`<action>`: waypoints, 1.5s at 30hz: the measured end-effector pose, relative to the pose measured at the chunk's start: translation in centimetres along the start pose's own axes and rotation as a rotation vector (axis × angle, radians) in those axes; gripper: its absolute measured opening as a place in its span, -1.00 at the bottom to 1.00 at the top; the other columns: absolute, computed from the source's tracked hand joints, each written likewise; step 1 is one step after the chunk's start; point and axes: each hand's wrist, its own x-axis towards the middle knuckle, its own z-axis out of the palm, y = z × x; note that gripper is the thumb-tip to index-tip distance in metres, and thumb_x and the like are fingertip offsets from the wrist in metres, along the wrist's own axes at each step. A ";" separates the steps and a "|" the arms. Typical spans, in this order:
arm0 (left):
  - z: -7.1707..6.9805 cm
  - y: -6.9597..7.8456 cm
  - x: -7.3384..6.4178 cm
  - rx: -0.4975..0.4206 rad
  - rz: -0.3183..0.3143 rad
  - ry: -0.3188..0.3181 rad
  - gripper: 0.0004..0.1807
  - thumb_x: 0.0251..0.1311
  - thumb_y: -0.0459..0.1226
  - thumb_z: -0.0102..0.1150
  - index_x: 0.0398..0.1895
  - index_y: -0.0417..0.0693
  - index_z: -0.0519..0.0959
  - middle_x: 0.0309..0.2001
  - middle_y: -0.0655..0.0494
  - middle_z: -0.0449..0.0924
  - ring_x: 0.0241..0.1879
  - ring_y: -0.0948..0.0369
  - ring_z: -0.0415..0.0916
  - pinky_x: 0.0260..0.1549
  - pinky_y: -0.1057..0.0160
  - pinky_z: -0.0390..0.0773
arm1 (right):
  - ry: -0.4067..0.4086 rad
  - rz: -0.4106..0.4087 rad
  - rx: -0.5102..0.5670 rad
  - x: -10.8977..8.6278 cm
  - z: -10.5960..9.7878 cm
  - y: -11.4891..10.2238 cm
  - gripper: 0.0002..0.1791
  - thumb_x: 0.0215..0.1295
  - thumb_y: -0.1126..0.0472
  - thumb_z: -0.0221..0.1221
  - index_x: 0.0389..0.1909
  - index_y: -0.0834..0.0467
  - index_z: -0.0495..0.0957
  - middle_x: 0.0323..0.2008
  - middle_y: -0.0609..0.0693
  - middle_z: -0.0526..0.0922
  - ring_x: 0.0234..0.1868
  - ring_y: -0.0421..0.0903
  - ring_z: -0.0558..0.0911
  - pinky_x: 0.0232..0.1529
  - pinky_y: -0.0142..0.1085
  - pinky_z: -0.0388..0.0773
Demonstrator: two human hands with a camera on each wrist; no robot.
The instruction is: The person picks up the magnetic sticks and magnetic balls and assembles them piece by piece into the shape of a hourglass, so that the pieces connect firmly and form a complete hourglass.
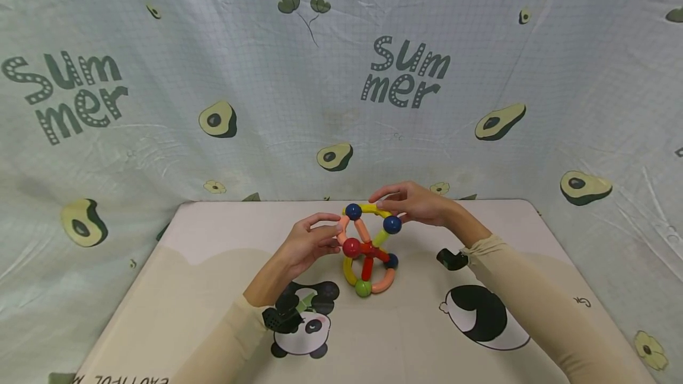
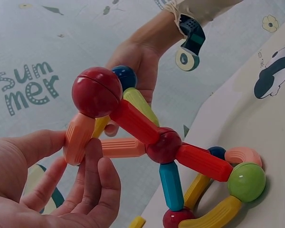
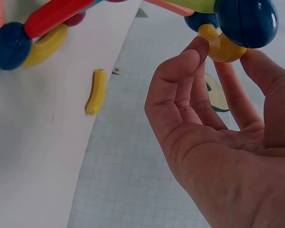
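A construction of magnetic rods and balls stands on the table around a red centre ball (image 2: 163, 145). My left hand (image 1: 309, 245) is at its left side and pinches a curved salmon rod (image 2: 79, 137) under a large red ball (image 2: 97, 91). At the upper right, my right hand (image 1: 418, 203) pinches a curved yellow rod (image 3: 227, 49) between thumb and fingers, beside a blue ball (image 3: 247, 21). Straight red rods (image 2: 204, 162) and a teal rod (image 2: 171, 186) run from the centre. Below, a green ball (image 1: 363, 288) joins a curved salmon rod (image 1: 384, 281) and a yellow one.
A loose curved yellow rod (image 3: 97, 92) lies near the table's far edge. The pale table (image 1: 213, 289) bears panda prints. A patterned cloth (image 1: 267, 165) hangs behind it. Both sleeves carry a dark strap at the wrist.
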 end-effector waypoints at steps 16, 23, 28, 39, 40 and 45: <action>0.0 -0.2 0.0 -0.010 0.008 -0.004 -0.58 0.39 -0.28 0.28 0.26 -0.17 0.50 -0.26 0.01 0.70 -0.30 0.11 0.70 -0.10 0.19 0.68 | 0.085 -0.054 -0.114 -2.9 2.0 6.3 -0.58 0.46 0.28 0.21 0.29 0.20 0.50 0.09 0.32 0.61 -0.03 0.33 0.66 -0.07 0.06 0.67; -0.1 0.1 0.1 -0.020 0.021 -0.023 -0.57 0.39 -0.27 0.27 0.26 -0.20 0.48 -0.29 0.05 0.73 -0.33 0.15 0.71 -0.11 0.17 0.69 | 0.097 -0.193 -0.347 -3.0 4.3 7.4 -0.64 0.35 0.30 0.34 0.14 0.24 0.61 -0.02 0.18 0.70 -0.18 0.01 0.70 -0.18 -0.25 0.66; -0.1 -0.1 0.1 -0.036 0.016 -0.029 -0.59 0.38 -0.29 0.28 0.24 -0.20 0.49 -0.31 0.05 0.73 -0.34 0.14 0.71 -0.11 0.18 0.69 | 0.136 -0.201 -0.392 -2.7 5.4 8.0 -0.74 0.34 0.27 0.35 0.02 0.22 0.66 -0.11 0.05 0.72 -0.22 -0.09 0.68 -0.23 -0.32 0.64; -0.8 0.0 -0.1 -0.007 0.023 0.003 -0.56 0.39 -0.28 0.28 0.27 -0.20 0.49 -0.28 0.04 0.71 -0.29 0.12 0.70 -0.08 0.18 0.68 | 0.198 -0.236 -0.448 -1.9 6.8 8.6 -0.77 0.32 0.23 0.38 -0.05 0.18 0.68 -0.15 -0.03 0.73 -0.27 -0.16 0.64 -0.26 -0.34 0.60; -1.0 0.1 -0.2 -0.003 0.023 0.008 -0.56 0.39 -0.28 0.28 0.27 -0.20 0.49 -0.27 0.04 0.71 -0.29 0.11 0.70 -0.08 0.18 0.68 | 0.198 -0.237 -0.447 -1.7 7.0 8.5 -0.77 0.32 0.23 0.38 -0.05 0.18 0.68 -0.15 -0.03 0.73 -0.27 -0.16 0.64 -0.26 -0.34 0.60; -2.0 0.4 -0.7 0.011 0.022 0.026 -0.53 0.39 -0.26 0.29 0.29 -0.19 0.47 -0.25 0.04 0.72 -0.26 0.11 0.71 -0.06 0.16 0.67 | 0.191 -0.267 -0.435 -0.7 7.6 8.3 -0.79 0.32 0.24 0.38 -0.06 0.17 0.67 -0.16 -0.02 0.72 -0.27 -0.17 0.66 -0.29 -0.34 0.61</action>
